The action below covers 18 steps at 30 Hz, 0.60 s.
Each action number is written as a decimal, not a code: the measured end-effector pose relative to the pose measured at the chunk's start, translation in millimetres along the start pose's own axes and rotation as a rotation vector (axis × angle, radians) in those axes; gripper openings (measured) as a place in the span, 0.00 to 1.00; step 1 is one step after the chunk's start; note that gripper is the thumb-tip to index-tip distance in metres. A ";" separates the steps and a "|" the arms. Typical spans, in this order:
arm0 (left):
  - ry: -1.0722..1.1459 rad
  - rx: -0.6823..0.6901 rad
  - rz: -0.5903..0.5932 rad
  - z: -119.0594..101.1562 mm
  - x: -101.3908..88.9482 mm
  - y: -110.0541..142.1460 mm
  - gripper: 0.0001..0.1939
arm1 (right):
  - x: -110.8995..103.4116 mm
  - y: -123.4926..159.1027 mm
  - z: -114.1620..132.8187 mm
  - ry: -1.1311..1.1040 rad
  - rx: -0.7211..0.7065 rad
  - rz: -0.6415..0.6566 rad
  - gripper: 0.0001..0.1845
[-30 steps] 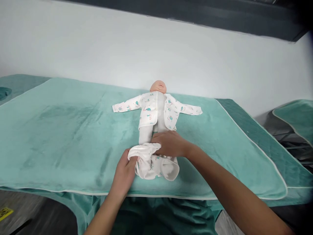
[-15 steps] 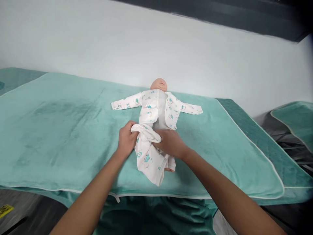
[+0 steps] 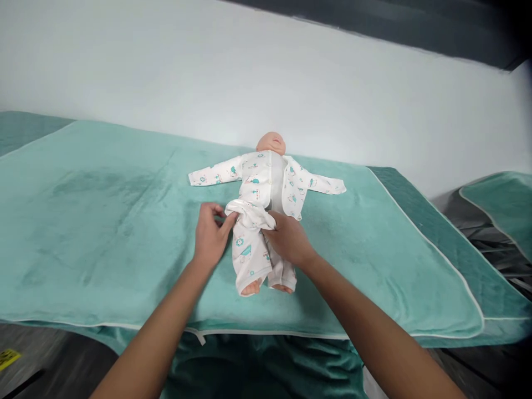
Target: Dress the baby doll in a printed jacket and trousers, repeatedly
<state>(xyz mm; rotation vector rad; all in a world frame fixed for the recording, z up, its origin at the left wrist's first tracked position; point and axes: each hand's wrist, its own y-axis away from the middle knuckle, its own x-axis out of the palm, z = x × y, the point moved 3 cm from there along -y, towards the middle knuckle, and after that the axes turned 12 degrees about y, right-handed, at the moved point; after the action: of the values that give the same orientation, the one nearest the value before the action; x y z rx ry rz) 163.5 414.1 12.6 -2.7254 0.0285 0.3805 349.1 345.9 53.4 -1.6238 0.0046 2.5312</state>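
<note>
While the doll (image 3: 271, 143) lies face up on the green mat (image 3: 124, 221), its head at 12 o'clock, its white printed trousers (image 3: 251, 249) sit bunched at the waist, bare feet (image 3: 250, 288) showing at 6. The jacket (image 3: 255, 177) gapes open. The right hand (image 3: 288, 238), at 2, pinches the waistband; the left hand (image 3: 211, 233), at 10, touches its edge, thumb and forefinger narrowly parted.

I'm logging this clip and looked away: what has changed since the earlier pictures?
The printed trousers have moved up the doll's legs, their bunched waist now against the jacket. Both feet now show below the cuffs. The left hand has moved up towards the head, the right hand slightly. The jacket stays open, sleeves spread.
</note>
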 end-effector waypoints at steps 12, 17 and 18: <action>-0.208 -0.010 0.312 0.6 -12.5 25.7 0.16 | 3.8 3.3 0.1 -0.042 0.022 -0.048 0.09; 0.108 -0.092 0.116 -1.4 -9.6 -8.0 0.09 | -2.8 11.4 2.6 -0.032 -0.049 -0.017 0.12; 0.191 -0.086 0.059 -7.3 -8.5 -15.4 0.09 | -6.3 14.1 3.7 -0.043 -0.084 0.000 0.11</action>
<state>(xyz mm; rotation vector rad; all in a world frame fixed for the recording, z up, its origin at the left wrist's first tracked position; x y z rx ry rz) 158.3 425.3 27.1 -2.8416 0.1476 0.1398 346.7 331.4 59.6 -1.5984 -0.1068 2.5987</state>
